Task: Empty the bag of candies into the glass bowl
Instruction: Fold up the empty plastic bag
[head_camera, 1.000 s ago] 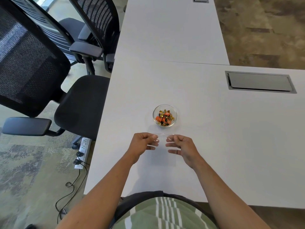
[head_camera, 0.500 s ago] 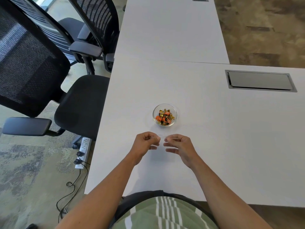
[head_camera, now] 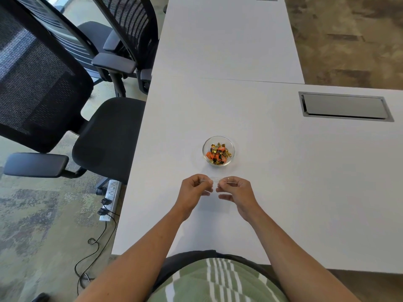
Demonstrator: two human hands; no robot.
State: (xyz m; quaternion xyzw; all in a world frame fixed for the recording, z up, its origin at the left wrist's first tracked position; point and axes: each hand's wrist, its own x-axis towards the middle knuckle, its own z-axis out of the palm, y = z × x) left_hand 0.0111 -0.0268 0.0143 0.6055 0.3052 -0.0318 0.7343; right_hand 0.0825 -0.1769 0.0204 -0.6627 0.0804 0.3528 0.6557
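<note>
A small glass bowl (head_camera: 232, 147) stands on the white table (head_camera: 283, 182), holding several orange, gold and black wrapped candies (head_camera: 218, 154). Just in front of it, my left hand (head_camera: 194, 189) and my right hand (head_camera: 236, 190) each pinch one end of the top edge of a clear, flat plastic bag (head_camera: 214, 201). The bag hangs between my hands, nearly see-through, and looks empty. My fingertips sit close together, a short way from the bowl's near side.
Black mesh office chairs (head_camera: 43, 88) stand along the table's left edge. A power strip (head_camera: 110, 198) with cables lies on the carpet below. A grey cable hatch (head_camera: 345, 106) is set into the table at the right. A second white table adjoins at the back.
My hands have drawn closer together while holding the bag's top edge. The bowl and candies have not moved.
</note>
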